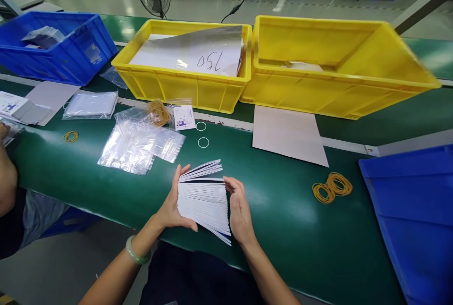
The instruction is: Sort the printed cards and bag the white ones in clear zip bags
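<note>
A thick stack of white cards (pixel 204 197) stands on edge on the green belt (pixel 283 229), held between both hands. My left hand (pixel 173 208) wraps the stack's left side, thumb under the near corner. My right hand (pixel 239 210) presses flat against the right side, fingers together. The far cards fan apart at the top. Clear zip bags (pixel 136 142) lie just beyond to the left. Yellow rubber bands (pixel 331 187) lie to the right.
Two yellow crates (pixel 184 85) (pixel 339 88) stand at the back, the left one holding a sheet marked 750. Blue bins sit at far left (pixel 60 59) and near right (pixel 414 220). A grey sheet (pixel 286 135) lies ahead. Another person's arm (pixel 7 173) rests at left.
</note>
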{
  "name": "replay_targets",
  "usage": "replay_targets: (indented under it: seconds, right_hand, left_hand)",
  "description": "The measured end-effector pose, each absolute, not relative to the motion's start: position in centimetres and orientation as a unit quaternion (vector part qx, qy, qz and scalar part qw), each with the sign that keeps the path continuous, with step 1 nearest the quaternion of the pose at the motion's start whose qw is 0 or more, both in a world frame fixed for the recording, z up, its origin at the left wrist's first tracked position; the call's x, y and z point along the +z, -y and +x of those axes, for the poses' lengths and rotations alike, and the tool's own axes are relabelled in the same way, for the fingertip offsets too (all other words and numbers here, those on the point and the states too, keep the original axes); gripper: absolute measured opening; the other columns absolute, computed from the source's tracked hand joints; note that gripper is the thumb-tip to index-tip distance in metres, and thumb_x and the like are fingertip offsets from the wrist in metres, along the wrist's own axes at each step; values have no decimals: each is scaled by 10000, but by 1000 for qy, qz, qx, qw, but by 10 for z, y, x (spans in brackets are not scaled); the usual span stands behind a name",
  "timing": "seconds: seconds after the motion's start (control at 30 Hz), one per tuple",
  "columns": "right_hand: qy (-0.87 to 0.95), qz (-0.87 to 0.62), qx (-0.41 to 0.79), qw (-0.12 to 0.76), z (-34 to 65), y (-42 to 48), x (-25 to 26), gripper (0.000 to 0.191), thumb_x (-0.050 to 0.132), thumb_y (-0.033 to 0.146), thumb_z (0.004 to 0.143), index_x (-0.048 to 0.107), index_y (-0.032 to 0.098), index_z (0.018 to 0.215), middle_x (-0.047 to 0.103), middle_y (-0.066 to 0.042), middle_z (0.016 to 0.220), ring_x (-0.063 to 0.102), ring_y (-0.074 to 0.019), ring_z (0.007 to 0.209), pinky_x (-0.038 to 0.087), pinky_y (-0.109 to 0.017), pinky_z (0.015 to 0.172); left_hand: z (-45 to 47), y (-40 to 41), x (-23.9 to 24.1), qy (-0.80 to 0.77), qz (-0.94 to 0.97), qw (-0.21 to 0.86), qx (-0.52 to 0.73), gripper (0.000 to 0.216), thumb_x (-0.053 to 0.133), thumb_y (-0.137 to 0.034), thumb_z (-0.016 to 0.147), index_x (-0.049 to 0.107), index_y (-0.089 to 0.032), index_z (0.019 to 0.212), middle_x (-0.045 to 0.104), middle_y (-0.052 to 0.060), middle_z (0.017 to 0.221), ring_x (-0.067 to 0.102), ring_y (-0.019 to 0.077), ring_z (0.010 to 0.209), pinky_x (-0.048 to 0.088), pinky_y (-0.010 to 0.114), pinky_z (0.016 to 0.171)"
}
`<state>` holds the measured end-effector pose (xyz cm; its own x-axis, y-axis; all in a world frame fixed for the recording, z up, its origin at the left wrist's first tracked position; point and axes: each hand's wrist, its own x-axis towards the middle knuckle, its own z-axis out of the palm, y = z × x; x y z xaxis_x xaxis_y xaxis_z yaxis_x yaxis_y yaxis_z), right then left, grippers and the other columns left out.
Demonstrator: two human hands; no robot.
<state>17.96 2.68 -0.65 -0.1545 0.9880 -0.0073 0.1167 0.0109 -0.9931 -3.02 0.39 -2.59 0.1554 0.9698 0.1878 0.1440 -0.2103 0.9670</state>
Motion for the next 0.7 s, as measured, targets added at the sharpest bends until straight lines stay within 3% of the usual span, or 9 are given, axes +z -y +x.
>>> replay_targets:
  seconds: [0.1, 0.23, 0.3, 0.5, 0.7]
  right_hand:
    - [558, -490, 507, 438, 179, -28, -7, 421, 311, 537, 1006, 565, 249, 1179, 553, -88, 1226, 510, -247, 1186, 404, -425, 1025]
    - [565, -484, 519, 420, 176, -36, -4, 515, 313, 545, 1003, 432, 252, 1409, 591, -51, 1069, 577, -211, 990, 474, -378, 908]
    - [576, -484, 518, 408, 176, -38, -4, 532, 308, 552, 1000, 438, 255, 1423, 585, -44, 1043, 575, -210, 968, 474, -375, 896]
    - [567, -501, 491, 431, 178, -37, -5, 423, 306, 544, 1001, 577, 237, 1108, 535, -86, 1230, 495, -243, 1185, 401, -405, 1010]
    - [572, -498, 509, 407, 174, -48, 1, 473, 302, 505, 1010, 440, 239, 1376, 604, -42, 1000, 583, -187, 861, 487, -330, 779]
  left_hand:
    - [-30, -4, -26, -452, 620, 437, 469, 1405, 760, -763, 507, -65, -305, 1548, 129, 217, 1599, 159, 450, 1466, 174, 675, 1151]
    - [-30, -4, -25, -449, 617, 441, 473, 1388, 766, -751, 520, -59, -315, 1548, 134, 199, 1603, 166, 446, 1464, 176, 667, 1156]
    - [-30, -4, -25, -448, 617, 441, 473, 1392, 767, -751, 517, -64, -318, 1547, 138, 198, 1601, 165, 447, 1464, 186, 668, 1152]
    - [-31, -4, -27, -450, 621, 436, 471, 1401, 765, -763, 500, -60, -329, 1546, 145, 205, 1597, 155, 457, 1462, 170, 685, 1145]
    - [-31, -4, -27, -451, 621, 438, 467, 1424, 759, -767, 494, -80, -299, 1545, 132, 232, 1593, 151, 463, 1464, 172, 686, 1148]
